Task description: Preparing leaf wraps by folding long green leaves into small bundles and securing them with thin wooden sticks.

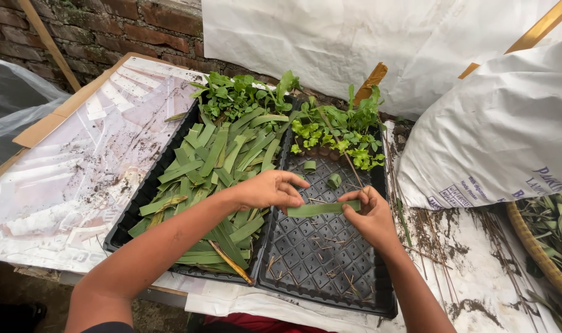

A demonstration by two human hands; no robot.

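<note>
We see the left hand and right hand each pinching one end of a green leaf strip. The strip runs left-right, nearly level, flat between the hands, above the black cell tray. Left of it a second tray holds cut leaf strips; seedlings fill the cell tray's far end. A white sack sits right on the counter.

leaf tray left, seedling tray right
</note>
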